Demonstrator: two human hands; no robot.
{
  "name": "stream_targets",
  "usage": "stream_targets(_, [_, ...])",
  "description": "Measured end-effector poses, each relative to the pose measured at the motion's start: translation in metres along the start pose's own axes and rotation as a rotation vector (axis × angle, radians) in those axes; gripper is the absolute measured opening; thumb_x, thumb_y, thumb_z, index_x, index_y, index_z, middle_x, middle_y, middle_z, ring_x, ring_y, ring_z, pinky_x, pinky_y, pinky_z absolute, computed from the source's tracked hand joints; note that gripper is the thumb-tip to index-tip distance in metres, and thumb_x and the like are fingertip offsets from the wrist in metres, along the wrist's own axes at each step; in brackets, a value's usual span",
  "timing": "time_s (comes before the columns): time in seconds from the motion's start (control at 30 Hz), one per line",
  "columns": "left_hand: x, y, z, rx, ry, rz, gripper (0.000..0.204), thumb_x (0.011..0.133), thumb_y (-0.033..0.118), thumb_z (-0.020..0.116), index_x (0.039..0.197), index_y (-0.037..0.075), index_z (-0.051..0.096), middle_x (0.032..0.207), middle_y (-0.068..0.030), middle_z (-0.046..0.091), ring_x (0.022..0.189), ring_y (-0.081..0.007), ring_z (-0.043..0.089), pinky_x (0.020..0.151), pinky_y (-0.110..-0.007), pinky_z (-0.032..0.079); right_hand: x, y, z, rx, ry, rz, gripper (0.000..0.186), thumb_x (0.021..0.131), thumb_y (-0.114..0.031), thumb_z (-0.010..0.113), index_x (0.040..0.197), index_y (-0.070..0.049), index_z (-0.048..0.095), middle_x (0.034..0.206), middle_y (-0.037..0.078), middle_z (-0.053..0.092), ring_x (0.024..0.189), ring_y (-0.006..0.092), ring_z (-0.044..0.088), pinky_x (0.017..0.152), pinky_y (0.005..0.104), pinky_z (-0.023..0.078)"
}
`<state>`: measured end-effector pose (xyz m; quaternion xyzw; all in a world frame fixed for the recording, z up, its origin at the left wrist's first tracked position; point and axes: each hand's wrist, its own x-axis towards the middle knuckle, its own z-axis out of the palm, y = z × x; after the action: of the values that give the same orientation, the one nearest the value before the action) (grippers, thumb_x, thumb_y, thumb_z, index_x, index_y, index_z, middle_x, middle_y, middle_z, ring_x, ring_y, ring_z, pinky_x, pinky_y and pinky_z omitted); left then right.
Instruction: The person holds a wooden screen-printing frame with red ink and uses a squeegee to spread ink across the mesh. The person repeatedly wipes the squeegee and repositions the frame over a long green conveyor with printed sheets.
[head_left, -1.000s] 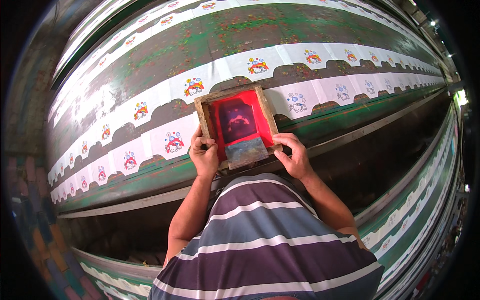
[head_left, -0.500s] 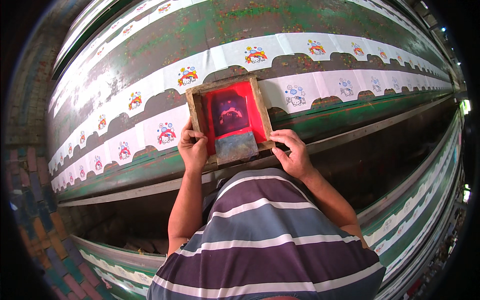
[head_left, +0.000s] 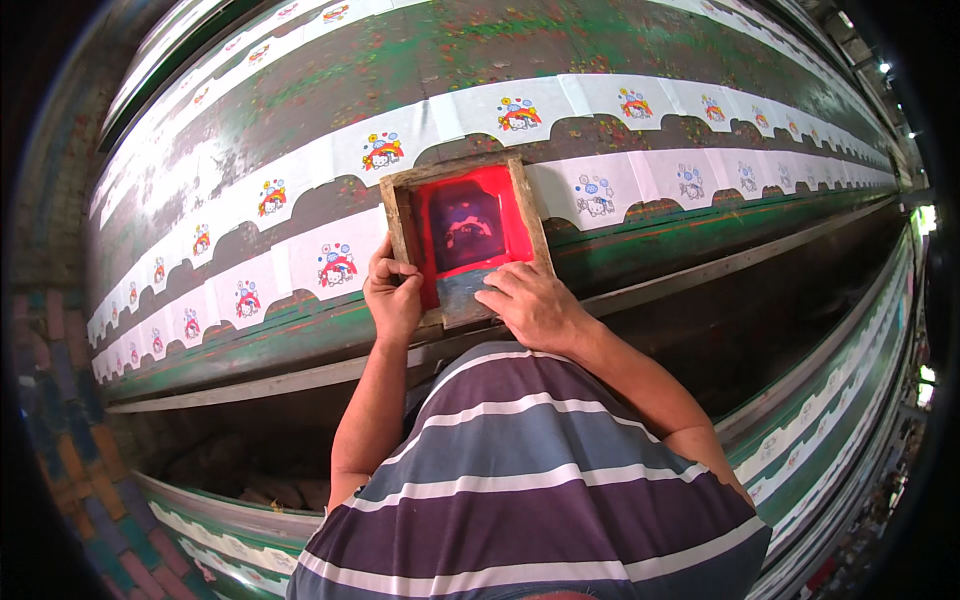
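Note:
A small wooden screen-printing frame (head_left: 397, 222) lies on the near row of white printed pieces (head_left: 310, 250). Inside it, red ink (head_left: 430, 262) surrounds a dark mesh window (head_left: 467, 225) with a cartoon motif. A flat grey-blue squeegee (head_left: 462, 296) rests at the frame's near end. My left hand (head_left: 394, 298) pinches the left rail near its lower corner. My right hand (head_left: 540, 305) lies over the near right corner, its bent fingers closed on the squeegee's right side. The fingers hide part of the squeegee and the frame's near right corner.
A second row of white pieces (head_left: 470, 112) with coloured prints runs behind, along the long green and dark table (head_left: 340, 55). Right of the frame, pieces (head_left: 690, 180) bear only blue and dark outlines. A wooden rail (head_left: 250, 380) follows the near edge; another table (head_left: 830, 420) stands lower right.
My right hand has left the frame's right rail and moved left onto the squeegee. My left hand keeps its hold, and the frame lies in the same place.

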<state>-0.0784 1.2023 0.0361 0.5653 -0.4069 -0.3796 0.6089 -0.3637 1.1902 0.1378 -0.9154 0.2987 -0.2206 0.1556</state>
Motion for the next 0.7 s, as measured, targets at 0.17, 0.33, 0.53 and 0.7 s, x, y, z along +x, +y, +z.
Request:
stream_targets(0.17, [-0.001,0.004,0.002,0.075,0.003,0.003,0.019,0.082,-0.013,0.072,0.084,0.006,0.071,0.172,-0.0225,0.06,0.158,-0.0308,0.058,0.13,-0.042,0.044,0.019,-0.005,0.003,-0.073,-0.038,-0.032,0.027,0.1,-0.014,0.069,0.123,-0.007,0.081,0.122,0.011,0.076,0.119,0.0316,0.072,0.105,0.0471,0.058])
stream_targets(0.33, [-0.002,0.004,0.004,0.136,0.02,0.054,0.016,0.084,-0.01,0.073,0.087,0.006,0.073,0.169,-0.0221,0.063,0.156,-0.0323,0.06,0.128,-0.043,0.046,0.034,-0.004,-0.012,-0.057,-0.184,0.007,0.018,0.098,-0.011,0.065,0.109,-0.007,0.078,0.11,0.013,0.076,0.112,0.0351,0.075,0.099,0.0474,0.06])
stream_targets(0.53, [0.0,-0.01,0.004,0.016,0.05,0.009,0.018,0.096,-0.008,0.07,0.108,0.003,0.079,0.169,-0.0245,0.06,0.156,-0.0342,0.06,0.127,-0.043,0.047,0.082,0.045,-0.028,0.051,-0.299,0.042,0.024,0.092,-0.001,0.067,0.111,-0.006,0.081,0.108,0.015,0.077,0.11,0.038,0.075,0.101,0.0512,0.061])
stream_targets(0.7, [0.002,-0.015,0.002,-0.1,0.005,0.013,0.022,0.104,-0.009,0.065,0.119,0.002,0.077,0.173,-0.0271,0.054,0.156,-0.0306,0.059,0.124,-0.039,0.048,0.125,0.078,-0.017,-0.017,-0.2,0.083,0.034,0.095,0.004,0.067,0.124,-0.004,0.082,0.116,0.017,0.079,0.117,0.0395,0.075,0.105,0.0515,0.061])
